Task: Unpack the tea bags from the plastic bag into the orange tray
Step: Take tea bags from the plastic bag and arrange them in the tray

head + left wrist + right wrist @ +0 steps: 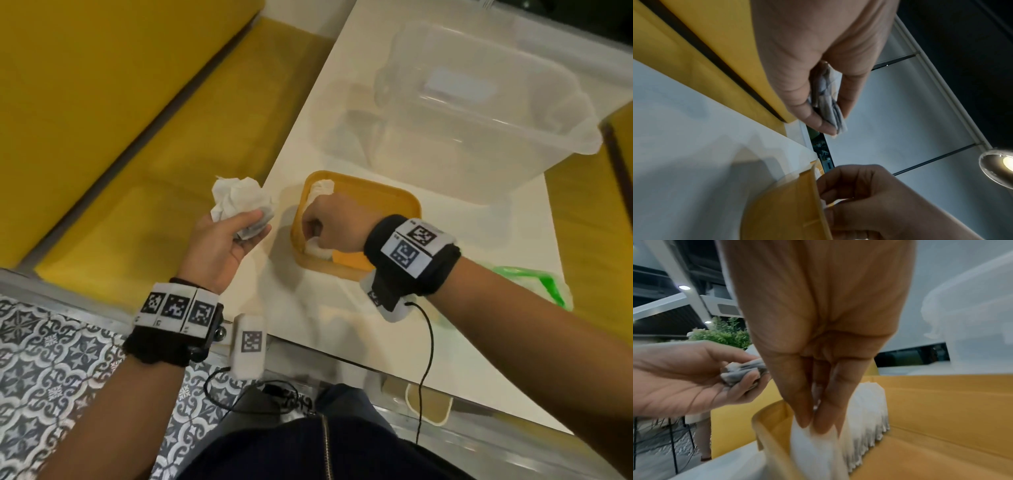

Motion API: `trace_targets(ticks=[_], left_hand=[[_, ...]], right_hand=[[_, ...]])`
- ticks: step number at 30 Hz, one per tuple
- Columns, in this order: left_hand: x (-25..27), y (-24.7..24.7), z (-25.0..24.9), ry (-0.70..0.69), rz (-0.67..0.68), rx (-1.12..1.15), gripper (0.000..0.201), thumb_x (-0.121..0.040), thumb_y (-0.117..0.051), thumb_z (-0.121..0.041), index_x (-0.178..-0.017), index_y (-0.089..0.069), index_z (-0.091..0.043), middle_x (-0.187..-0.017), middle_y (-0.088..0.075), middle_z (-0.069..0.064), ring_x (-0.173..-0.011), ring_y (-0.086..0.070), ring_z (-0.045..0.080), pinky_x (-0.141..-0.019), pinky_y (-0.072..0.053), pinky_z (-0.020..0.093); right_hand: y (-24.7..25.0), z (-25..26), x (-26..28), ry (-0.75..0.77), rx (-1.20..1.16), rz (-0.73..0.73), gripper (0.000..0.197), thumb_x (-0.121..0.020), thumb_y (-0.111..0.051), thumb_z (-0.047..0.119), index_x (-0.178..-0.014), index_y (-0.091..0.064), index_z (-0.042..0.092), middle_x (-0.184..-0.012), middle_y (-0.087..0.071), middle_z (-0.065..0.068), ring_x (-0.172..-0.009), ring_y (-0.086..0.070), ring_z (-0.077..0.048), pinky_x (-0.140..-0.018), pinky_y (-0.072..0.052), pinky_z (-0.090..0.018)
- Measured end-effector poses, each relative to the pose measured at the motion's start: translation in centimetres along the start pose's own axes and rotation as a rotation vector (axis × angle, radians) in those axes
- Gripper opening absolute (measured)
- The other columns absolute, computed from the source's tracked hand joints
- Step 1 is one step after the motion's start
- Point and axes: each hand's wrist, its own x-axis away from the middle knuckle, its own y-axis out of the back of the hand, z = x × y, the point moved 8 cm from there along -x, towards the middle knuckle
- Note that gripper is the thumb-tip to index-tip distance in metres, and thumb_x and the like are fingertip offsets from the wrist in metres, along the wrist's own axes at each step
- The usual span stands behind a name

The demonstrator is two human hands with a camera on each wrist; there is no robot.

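Note:
My left hand point(255, 226) hovers just past the table's left edge and grips a crumpled bunch of white tea bags point(236, 198), pinched between thumb and fingers point(818, 123). My right hand point(313, 228) reaches down into the left end of the orange tray point(387, 195). Its thumb and fingers pinch one white tea bag point(813, 451) against the tray's near wall. A row of tea bags point(865, 410) stands in the tray behind that hand. The plastic bag point(534, 281), clear with green print, lies on the table under my right forearm.
A large clear plastic bin point(479, 113) stands on the white table point(308, 308) behind the tray. Yellow bench cushions point(120, 137) run along the table's left side. Patterned floor tiles point(51, 359) and black cables point(424, 359) lie near my body.

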Motion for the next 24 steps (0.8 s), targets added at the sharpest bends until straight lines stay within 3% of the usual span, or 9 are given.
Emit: trace_targets(ticks=[5,9,13,18,22,24], left_hand=[[0.3,0.3,0.4,0.016,-0.002,-0.018,0.032,-0.083,-0.063,0.003,-0.110,-0.060,-0.014,-0.113,-0.066,0.007,-0.101,-0.067,0.020,-0.074,-0.057,0.026],[0.2,0.4,1.1,0.051,-0.013,-0.060,0.029,-0.084,-0.063,0.004,-0.104,-0.062,-0.016,-0.109,-0.068,0.005,-0.099,-0.067,0.020,-0.075,-0.058,0.028],[0.1,0.5,2.0,0.110,-0.024,-0.095,0.031,-0.084,-0.062,0.006,-0.104,-0.060,-0.018,-0.110,-0.066,0.003,-0.103,-0.064,0.021,-0.082,-0.057,0.030],[0.3,0.2,3.5,0.230,-0.003,-0.126,0.038,-0.082,-0.063,0.007,-0.117,-0.060,-0.007,-0.114,-0.067,0.011,-0.104,-0.065,0.025,-0.074,-0.059,0.027],[0.6,-0.1,4.1,0.269,0.009,-0.132,0.032,-0.081,-0.064,0.008,-0.111,-0.061,-0.004,-0.110,-0.068,0.012,-0.101,-0.066,0.026,-0.073,-0.059,0.028],[0.6,-0.1,4.1,0.270,0.010,-0.135,0.031,-0.081,-0.064,0.008,-0.110,-0.061,-0.005,-0.108,-0.068,0.011,-0.099,-0.067,0.024,-0.074,-0.059,0.028]], right_hand=[[0.3,-1.9,-0.3,-0.092,-0.034,0.002,0.016,-0.082,-0.071,0.016,-0.096,-0.069,0.011,-0.084,-0.065,-0.002,-0.077,-0.058,-0.019,-0.056,-0.042,-0.020],[-1.0,-3.2,0.0,-0.189,-0.019,0.129,0.017,-0.082,-0.071,0.025,-0.085,-0.065,0.009,-0.077,-0.072,-0.008,-0.072,-0.069,-0.022,-0.069,-0.057,-0.032],[-2.3,-2.9,-0.3,-0.214,0.005,0.248,0.017,-0.086,-0.065,0.019,-0.073,-0.059,0.011,-0.072,-0.066,-0.005,-0.066,-0.062,-0.020,-0.063,-0.050,-0.027],[-2.6,-2.0,-1.0,-0.211,0.025,0.234,0.024,-0.085,-0.059,0.007,-0.062,-0.051,0.013,-0.060,-0.055,-0.001,-0.060,-0.054,-0.019,-0.054,-0.040,-0.023],[-2.8,-1.7,-1.5,-0.208,-0.008,0.230,0.012,-0.085,-0.060,0.005,-0.074,-0.063,0.005,-0.061,-0.058,-0.002,-0.063,-0.058,-0.020,-0.055,-0.046,-0.023],[-2.8,-1.9,-1.6,-0.213,-0.032,0.216,0.016,-0.086,-0.062,0.006,-0.070,-0.062,0.007,-0.059,-0.057,-0.002,-0.059,-0.054,-0.018,-0.052,-0.043,-0.021]])
